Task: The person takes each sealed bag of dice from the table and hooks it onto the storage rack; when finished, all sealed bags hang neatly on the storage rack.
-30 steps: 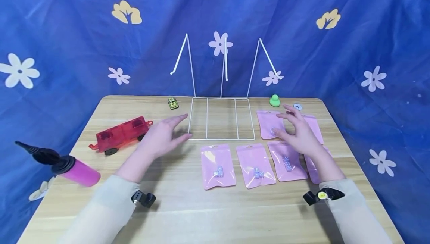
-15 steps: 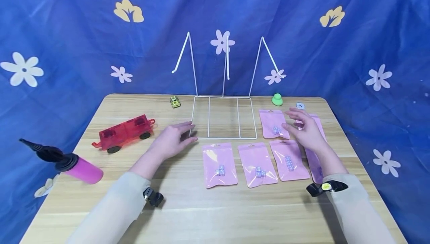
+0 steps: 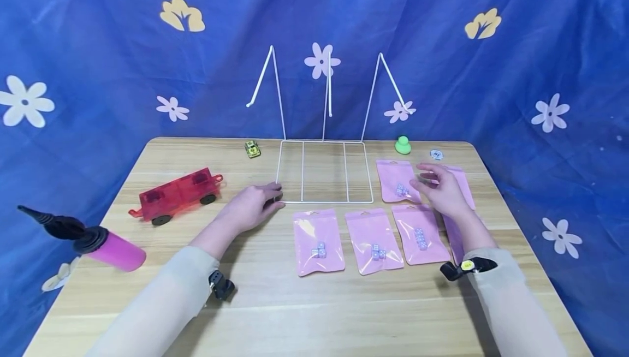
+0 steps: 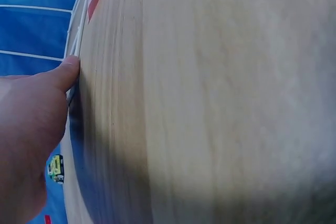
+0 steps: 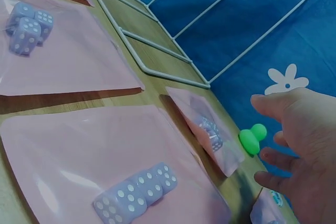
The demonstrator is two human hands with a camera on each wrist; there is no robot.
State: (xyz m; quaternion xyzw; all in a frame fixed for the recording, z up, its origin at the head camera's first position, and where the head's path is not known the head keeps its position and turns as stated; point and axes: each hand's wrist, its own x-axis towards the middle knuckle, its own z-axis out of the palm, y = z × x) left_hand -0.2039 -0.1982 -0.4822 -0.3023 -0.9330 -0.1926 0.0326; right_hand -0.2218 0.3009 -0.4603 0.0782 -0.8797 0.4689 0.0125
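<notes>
A white wire display rack [image 3: 324, 202] with three upright hooks stands at the back middle of the table. At its front left corner my left hand [image 3: 248, 207] pinches the wire; the thumb [image 4: 67, 71] lies against the wire in the left wrist view. My right hand [image 3: 447, 196] hovers over the pink zip bags, thumb and fingers apart and holding nothing. Its thumb is beside the back pink bag [image 3: 389, 174], which holds purple dice [image 5: 211, 132]. Another pink bag [image 3: 462, 182] lies partly under the right hand. The left fingertips are partly hidden.
Several pink bags with dice lie in front, including one at the left [image 3: 314, 228]. A green duck-like toy [image 3: 403, 145], a round chip [image 3: 436, 154] and a small yellow car [image 3: 253, 148] sit at the back. A red trailer [image 3: 179, 196] and a pink pump [image 3: 118, 250] are left.
My left hand has moved right onto the rack's front left corner and its fingers have closed in. The right hand has shifted slightly right and lower, uncovering the back bag's dice.
</notes>
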